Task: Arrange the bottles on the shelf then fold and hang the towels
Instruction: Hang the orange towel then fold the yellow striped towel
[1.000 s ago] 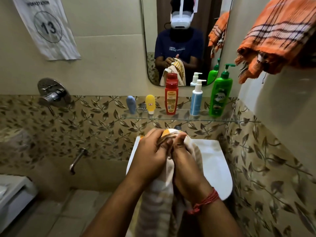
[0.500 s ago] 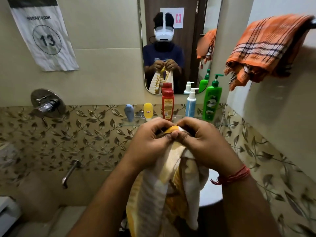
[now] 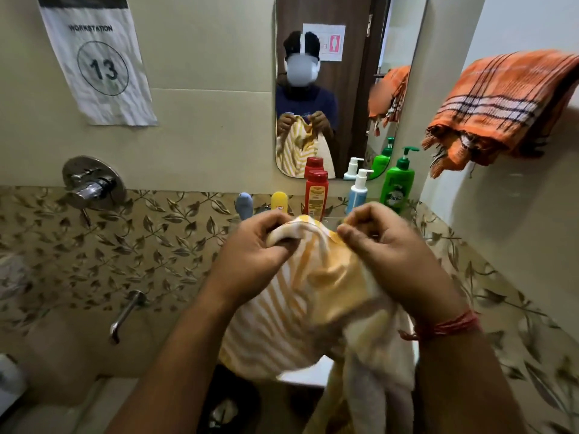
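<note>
Yellow-and-white striped cloth fills the lower centre of the frame: a towel [image 3: 316, 292] held up in front of the person by both hands. Both forearms rise from the bottom edge and angle inward, so the hands meet side by side at mid-frame, backs toward the camera.

Left of centre, the left hand [image 3: 250, 249] has its fingers curled over and its thumb tucked under, its grip closed around a bunched part of the towel's top edge. Right of centre, the right hand [image 3: 385, 245] pinches the same top edge between thumb and curled fingers, a narrow grip on a small bit of cloth. A red thread band [image 3: 448, 325] circles the right wrist. A short stretch of the towel's edge arches between the two hands, and the rest of the cloth hangs below them, blurred, down to the bottom of the frame.

Just above the hands, a row of bottles stands along the wall at centre: a small blue tube [image 3: 244, 204], a small yellow tube [image 3: 279, 200], a red bottle [image 3: 315, 194], a white-and-blue pump bottle [image 3: 357, 192] and a green pump bottle [image 3: 398, 183]. The hands hide the surface they stand on.

At upper right, an orange checked towel [image 3: 498, 108] is draped against the wall, well apart from the hands.

A mirror [image 3: 351, 73] at upper centre reflects the person holding the striped towel. A paper sign [image 3: 100, 61] reading "WORKSTATION 13" hangs at upper left, with a chrome tap handle [image 3: 91, 183] below it.
</note>
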The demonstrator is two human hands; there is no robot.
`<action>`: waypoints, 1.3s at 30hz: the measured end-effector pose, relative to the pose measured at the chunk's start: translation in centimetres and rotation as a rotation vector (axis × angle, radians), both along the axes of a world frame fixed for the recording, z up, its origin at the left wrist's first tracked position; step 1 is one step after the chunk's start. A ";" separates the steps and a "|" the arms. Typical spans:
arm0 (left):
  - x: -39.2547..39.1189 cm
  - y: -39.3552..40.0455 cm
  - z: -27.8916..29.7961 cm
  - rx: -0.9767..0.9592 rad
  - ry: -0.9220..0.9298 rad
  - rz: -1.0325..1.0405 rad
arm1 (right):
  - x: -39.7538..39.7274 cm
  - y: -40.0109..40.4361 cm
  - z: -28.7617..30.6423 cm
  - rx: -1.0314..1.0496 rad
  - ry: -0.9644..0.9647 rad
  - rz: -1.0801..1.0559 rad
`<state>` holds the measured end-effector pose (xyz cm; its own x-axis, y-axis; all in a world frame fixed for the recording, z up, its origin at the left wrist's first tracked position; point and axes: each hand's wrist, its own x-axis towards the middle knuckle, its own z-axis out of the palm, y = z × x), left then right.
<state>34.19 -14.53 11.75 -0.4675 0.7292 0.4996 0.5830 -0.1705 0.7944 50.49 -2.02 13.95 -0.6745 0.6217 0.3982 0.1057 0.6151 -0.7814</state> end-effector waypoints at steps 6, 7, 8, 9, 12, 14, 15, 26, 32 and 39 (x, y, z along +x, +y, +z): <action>-0.2 1.3 1.0 0.061 0.027 -0.047 | -2.1 0.1 0.8 0.280 -0.194 0.039; -0.8 0.9 0.8 0.051 0.014 -0.017 | -1.6 0.6 0.9 0.312 -0.171 -0.025; -1.5 0.4 0.6 0.026 0.006 0.021 | -1.1 1.0 1.1 0.332 -0.132 -0.089; -2.2 -0.2 0.5 -0.001 -0.001 0.068 | -0.5 1.4 1.3 0.339 -0.074 -0.158; -3.7 -1.5 0.2 -0.081 0.004 0.221 | 0.7 2.5 2.4 0.356 0.089 -0.333; -3.8 -1.8 0.2 -0.123 0.038 0.277 | 0.7 2.9 3.2 0.355 0.144 -0.352; -3.7 -1.7 0.3 -0.125 0.063 0.291 | 0.6 2.9 3.6 0.346 0.157 -0.340; -1.8 -0.1 3.8 -0.198 0.235 -0.020 | -2.5 2.6 4.6 0.394 0.083 -0.202; -3.4 0.8 3.2 0.121 -0.233 0.078 | -2.7 4.2 4.2 0.191 0.112 -0.052; -5.8 1.4 3.2 0.377 -0.401 0.261 | -2.4 5.8 2.2 -0.143 -0.016 0.314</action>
